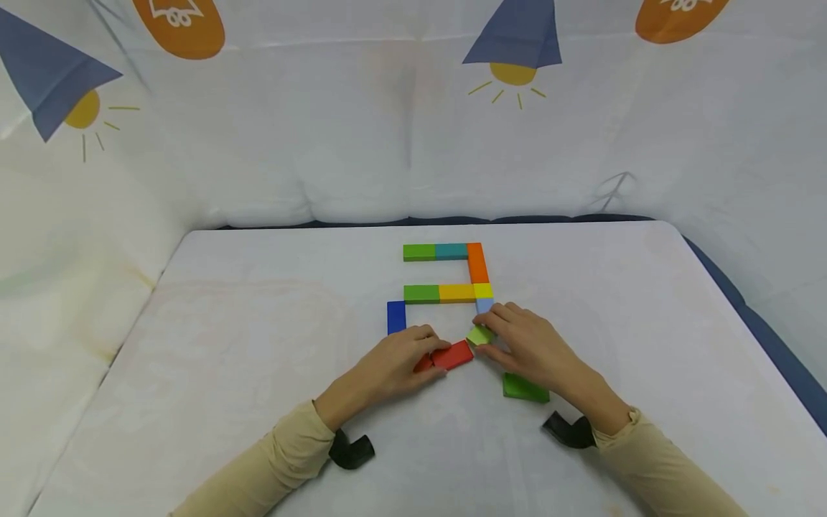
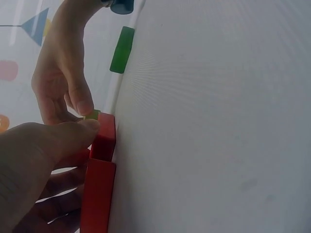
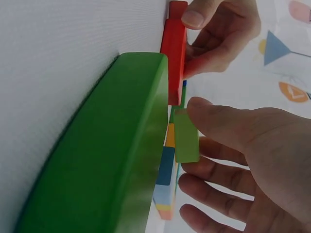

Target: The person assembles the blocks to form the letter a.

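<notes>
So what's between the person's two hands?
In the head view, a red block and then a lime block lie between the left hand and the right hand.

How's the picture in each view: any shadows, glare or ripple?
Head view: bright, soft shadows by the sleeves, no strong glare. Left wrist: dimmer, fine ripple lines on the table. Right wrist: dim too, faint ripple, green block looming large, lime block readable.

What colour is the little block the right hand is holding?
The block in the right hand is light green; the right wrist view shows it best.
</notes>
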Tool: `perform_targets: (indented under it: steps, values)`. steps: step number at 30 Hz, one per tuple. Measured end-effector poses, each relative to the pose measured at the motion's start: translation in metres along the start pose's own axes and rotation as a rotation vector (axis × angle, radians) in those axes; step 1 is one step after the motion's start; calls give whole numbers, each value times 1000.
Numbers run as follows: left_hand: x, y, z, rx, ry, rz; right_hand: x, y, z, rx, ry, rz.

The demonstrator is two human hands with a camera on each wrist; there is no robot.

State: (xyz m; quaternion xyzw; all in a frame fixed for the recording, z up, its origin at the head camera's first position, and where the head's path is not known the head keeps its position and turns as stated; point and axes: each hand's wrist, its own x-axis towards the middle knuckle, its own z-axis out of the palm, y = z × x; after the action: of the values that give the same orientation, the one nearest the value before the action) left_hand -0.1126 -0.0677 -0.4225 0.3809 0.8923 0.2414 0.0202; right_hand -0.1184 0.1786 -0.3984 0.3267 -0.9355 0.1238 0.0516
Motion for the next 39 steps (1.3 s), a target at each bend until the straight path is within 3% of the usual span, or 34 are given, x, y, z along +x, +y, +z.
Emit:
perform_targets:
  steps: [21, 39]
  values:
    - [-1, 0, -4, 17, -40, 1, 4, -2, 2, 13, -29, 5]
    - [0, 0, -4, 34, -54, 2, 4, -1, 6, -8, 2, -20]
